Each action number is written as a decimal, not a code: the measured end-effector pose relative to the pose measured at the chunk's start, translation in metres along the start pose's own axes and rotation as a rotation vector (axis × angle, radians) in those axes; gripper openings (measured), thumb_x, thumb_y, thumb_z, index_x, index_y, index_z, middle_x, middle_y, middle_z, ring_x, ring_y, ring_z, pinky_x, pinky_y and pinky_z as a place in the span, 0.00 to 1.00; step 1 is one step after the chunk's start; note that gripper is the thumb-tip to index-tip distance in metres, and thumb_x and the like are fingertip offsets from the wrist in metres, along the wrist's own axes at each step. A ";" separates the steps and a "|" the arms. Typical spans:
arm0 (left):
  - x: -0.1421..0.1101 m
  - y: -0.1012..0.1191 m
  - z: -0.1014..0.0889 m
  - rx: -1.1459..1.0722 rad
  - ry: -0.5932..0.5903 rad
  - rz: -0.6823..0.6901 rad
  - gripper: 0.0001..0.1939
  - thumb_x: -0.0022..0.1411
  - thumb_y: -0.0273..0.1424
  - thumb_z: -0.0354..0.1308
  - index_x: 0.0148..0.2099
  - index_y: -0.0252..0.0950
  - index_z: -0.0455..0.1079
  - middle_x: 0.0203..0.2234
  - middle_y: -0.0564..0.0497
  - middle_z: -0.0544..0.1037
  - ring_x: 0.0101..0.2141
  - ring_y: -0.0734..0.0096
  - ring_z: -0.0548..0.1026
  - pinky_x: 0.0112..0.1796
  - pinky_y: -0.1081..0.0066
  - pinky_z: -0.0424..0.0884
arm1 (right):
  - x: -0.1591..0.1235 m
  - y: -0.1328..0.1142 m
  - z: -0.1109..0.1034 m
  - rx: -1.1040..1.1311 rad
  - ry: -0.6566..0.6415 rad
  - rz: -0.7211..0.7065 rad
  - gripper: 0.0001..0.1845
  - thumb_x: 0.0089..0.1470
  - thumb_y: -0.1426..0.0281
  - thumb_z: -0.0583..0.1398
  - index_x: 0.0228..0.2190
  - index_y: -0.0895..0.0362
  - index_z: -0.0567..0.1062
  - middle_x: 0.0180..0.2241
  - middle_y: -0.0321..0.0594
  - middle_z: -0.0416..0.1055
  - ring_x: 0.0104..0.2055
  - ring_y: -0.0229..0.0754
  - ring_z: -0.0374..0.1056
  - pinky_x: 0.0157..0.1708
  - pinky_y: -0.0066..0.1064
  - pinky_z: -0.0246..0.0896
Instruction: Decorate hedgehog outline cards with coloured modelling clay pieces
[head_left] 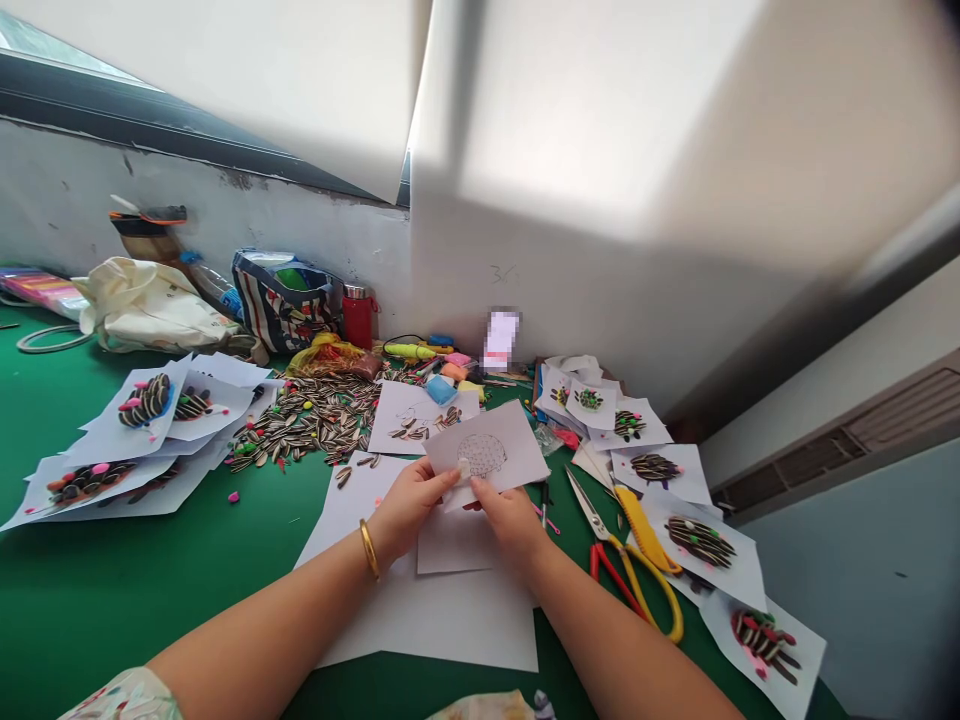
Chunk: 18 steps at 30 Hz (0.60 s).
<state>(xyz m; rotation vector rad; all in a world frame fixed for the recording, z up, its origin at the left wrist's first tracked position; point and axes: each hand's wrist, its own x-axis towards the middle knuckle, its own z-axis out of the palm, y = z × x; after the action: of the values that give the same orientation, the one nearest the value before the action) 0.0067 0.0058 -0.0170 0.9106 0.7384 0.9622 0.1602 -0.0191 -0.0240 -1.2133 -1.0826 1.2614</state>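
In front of me I hold up a small white card [521, 445] with a round drawing of outlined seed-like shapes on it. The thumb and fingers of my left hand [409, 505] close on its lower left edge, with a small pale bit at the fingertips that I cannot make out. My right hand [514, 520] pinches the lower edge beside it. Below lie blank white sheets [450, 615] on the green table. Just behind the card is another paper [386, 405] with pencil lines and several sunflower seeds on it.
A heap of striped sunflower seeds [319, 415] lies left of centre. Papers with seed figures sit in a left stack [195, 465] and a right row [705, 475]. Yellow-handled scissors [624, 550] and a yellow cutter [646, 528] lie right. Bags, a red flask [358, 318] and a phone [501, 340] stand behind.
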 end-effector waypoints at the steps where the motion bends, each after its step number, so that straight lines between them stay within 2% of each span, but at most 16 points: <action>1: -0.001 0.000 0.001 -0.003 -0.006 -0.005 0.20 0.53 0.38 0.68 0.46 0.32 0.76 0.40 0.42 0.82 0.37 0.60 0.78 0.42 0.62 0.72 | 0.000 0.000 0.000 0.009 0.001 0.003 0.23 0.46 0.55 0.65 0.39 0.60 0.79 0.37 0.44 0.78 0.35 0.44 0.72 0.34 0.34 0.70; 6: -0.002 0.003 0.003 0.008 -0.015 0.015 0.21 0.53 0.38 0.68 0.46 0.31 0.76 0.41 0.41 0.82 0.38 0.60 0.78 0.43 0.62 0.72 | 0.002 0.004 -0.001 0.054 0.016 -0.005 0.27 0.47 0.51 0.65 0.40 0.60 0.78 0.37 0.44 0.77 0.34 0.43 0.71 0.34 0.34 0.70; 9: -0.003 0.005 0.004 0.098 0.017 0.032 0.22 0.54 0.42 0.66 0.45 0.32 0.76 0.39 0.41 0.82 0.36 0.61 0.78 0.38 0.65 0.73 | 0.003 0.005 -0.002 0.048 0.014 -0.016 0.27 0.48 0.51 0.64 0.42 0.60 0.78 0.39 0.45 0.77 0.35 0.44 0.71 0.35 0.34 0.69; 14: -0.002 0.005 0.005 0.257 0.050 0.069 0.21 0.47 0.40 0.71 0.40 0.33 0.76 0.33 0.47 0.82 0.32 0.65 0.77 0.34 0.70 0.71 | 0.001 0.000 -0.001 0.017 0.044 0.000 0.26 0.47 0.53 0.65 0.41 0.59 0.78 0.40 0.45 0.77 0.36 0.44 0.72 0.33 0.33 0.69; 18: 0.002 0.002 0.001 0.366 0.077 0.116 0.18 0.49 0.43 0.69 0.37 0.34 0.77 0.31 0.48 0.82 0.31 0.64 0.77 0.33 0.70 0.70 | -0.001 -0.006 0.001 0.024 0.051 0.020 0.26 0.44 0.53 0.66 0.40 0.59 0.79 0.42 0.45 0.77 0.36 0.45 0.72 0.33 0.33 0.70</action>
<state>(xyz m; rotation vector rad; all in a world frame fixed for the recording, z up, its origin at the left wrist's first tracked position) 0.0076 0.0077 -0.0150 1.2513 0.9544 0.9855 0.1596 -0.0193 -0.0177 -1.2347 -1.0173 1.2488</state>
